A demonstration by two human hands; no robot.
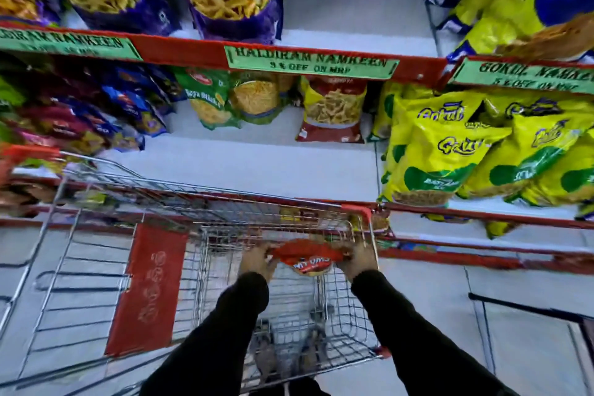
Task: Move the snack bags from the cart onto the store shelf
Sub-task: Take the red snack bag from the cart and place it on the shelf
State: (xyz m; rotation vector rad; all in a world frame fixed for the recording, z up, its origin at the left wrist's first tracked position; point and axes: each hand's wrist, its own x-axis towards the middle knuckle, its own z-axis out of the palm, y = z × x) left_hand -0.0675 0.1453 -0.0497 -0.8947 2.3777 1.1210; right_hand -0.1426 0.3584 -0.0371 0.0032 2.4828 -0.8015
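Observation:
A red snack bag (307,256) with white lettering is held inside the wire shopping cart (180,199), near its far end. My left hand (257,262) grips the bag's left edge and my right hand (360,259) grips its right edge. Both arms wear black sleeves. The store shelf (257,167) stands just behind the cart, with a bare white stretch in its middle. A red and yellow snack bag (332,111) stands at the back of that shelf.
Yellow and green bags (475,151) fill the shelf's right side, and dark blue and purple bags (96,119) its left. The upper shelf (353,16) carries purple bags of yellow sticks. A red panel (151,289) hangs on the cart's side. Grey floor tiles lie below.

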